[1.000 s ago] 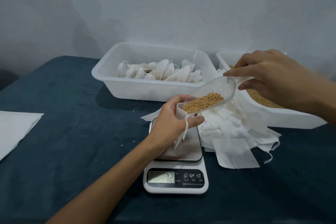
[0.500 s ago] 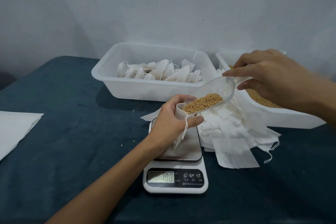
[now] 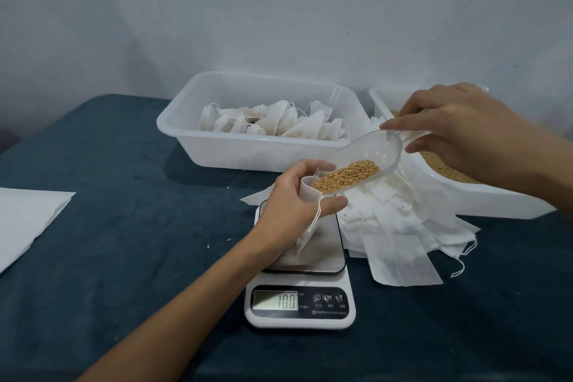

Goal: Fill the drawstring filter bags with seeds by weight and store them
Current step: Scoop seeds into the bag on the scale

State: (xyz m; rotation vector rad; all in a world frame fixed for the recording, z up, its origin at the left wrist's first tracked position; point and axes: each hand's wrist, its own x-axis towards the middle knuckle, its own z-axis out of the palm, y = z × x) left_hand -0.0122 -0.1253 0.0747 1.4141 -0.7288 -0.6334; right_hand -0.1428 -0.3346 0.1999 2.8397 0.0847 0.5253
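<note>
Head cam: left hand holds a drawstring filter bag open over the scale, fingers and thumb curled round its mouth; bag's lower part hangs toward the steel plate, contact w/ plate can't tell. Right hand pinches the handle of a clear scoop, tilted down, lip at the bag mouth. Seeds sit in the scoop's lower end. Scale display seems to read 100, decimal unclear. White bin behind holds filled, tied bags. Second white bin at right holds loose seeds, mostly hidden by the right hand & cut off by the wrist. Pile of empty flat bags lies between scale & that bin. White sheet at left edge, cut off. A few stray seeds on the dark blue cloth.
</note>
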